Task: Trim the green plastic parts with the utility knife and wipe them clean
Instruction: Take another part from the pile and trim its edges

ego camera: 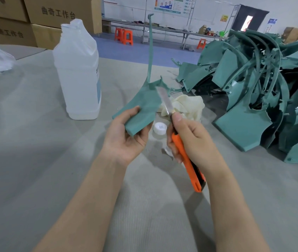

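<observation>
Green plastic part (pixel 142 108): held up above the table in front of the person, its broad flat face turned toward the camera. A slim curved arm rises from its top corner. The upper right edge is offered to the knife.
Left hand (pixel 126 138): grips the part's lower end, thumb on the front face and fingers curled behind. This probably braces the part against the cut and keeps the fingers well below the blade.
Utility knife (pixel 188 160): an orange-handled snap-off type, clenched in the right hand (pixel 191 140). The thumb sits high near the slider for control.
Blade (pixel 164 100): extended long and lying along the part's right edge. It is blurred, so actual contact cannot be told.
Step, as judged: trimming flash from that edge; wiping is not yet done.
Cream cloth (pixel 186 106): bunched on the table just behind the hands, within easy reach for wiping.
White cap (pixel 160 128): lies on the table below the part.
Plastic bottle (pixel 79 73): translucent and uncapped, standing to the left, presumably holding cleaning fluid.
Pile of green parts (pixel 253 91): heaped at the right on the grey table cover (pixel 35 160).
Cardboard boxes (pixel 53 13): stacked behind the bottle.
</observation>
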`<action>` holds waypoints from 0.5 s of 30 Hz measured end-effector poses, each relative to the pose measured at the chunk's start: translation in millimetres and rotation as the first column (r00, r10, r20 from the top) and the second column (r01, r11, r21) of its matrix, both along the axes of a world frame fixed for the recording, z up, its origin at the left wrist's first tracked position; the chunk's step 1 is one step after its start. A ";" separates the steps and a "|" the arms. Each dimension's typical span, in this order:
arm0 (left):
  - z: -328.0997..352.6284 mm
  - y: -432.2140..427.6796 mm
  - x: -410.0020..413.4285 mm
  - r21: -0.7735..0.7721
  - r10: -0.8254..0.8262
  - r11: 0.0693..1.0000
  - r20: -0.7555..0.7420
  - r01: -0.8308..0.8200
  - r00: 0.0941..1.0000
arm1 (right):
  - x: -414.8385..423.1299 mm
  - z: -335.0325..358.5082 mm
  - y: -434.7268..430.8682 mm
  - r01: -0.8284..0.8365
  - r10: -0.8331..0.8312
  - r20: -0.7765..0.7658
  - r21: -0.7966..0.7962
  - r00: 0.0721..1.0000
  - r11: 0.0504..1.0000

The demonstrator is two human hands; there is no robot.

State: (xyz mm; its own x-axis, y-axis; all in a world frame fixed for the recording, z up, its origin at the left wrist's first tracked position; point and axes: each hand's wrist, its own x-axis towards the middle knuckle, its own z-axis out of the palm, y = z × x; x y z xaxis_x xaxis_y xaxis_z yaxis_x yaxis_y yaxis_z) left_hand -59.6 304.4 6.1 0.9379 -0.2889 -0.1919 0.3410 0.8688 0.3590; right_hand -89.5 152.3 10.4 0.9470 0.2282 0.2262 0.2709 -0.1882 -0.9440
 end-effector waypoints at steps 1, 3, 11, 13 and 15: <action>0.9 -0.7 -0.1 -0.005 0.007 1.000 0.004 -0.007 1.000 | 0.7 0.1 0.2 0.075 -0.076 0.036 0.028 0.996 0.997; 1.9 -3.4 0.5 -0.033 0.028 0.999 0.002 -0.028 1.000 | 1.8 -1.7 2.4 0.156 -0.163 0.100 0.071 0.982 0.985; 8.4 -20.4 -7.4 -0.161 0.008 0.987 0.037 -0.001 0.999 | 7.6 -13.3 9.1 0.221 -0.234 0.271 0.078 0.934 0.972; 9.9 -22.3 -9.5 -0.171 0.003 0.985 0.026 0.001 1.000 | 8.4 -13.8 8.8 0.233 -0.240 0.307 0.060 0.921 0.971; 10.2 -23.3 -10.7 -0.190 0.004 0.982 0.019 -0.001 1.000 | 9.3 -14.3 8.0 0.240 -0.243 0.325 0.048 0.914 0.970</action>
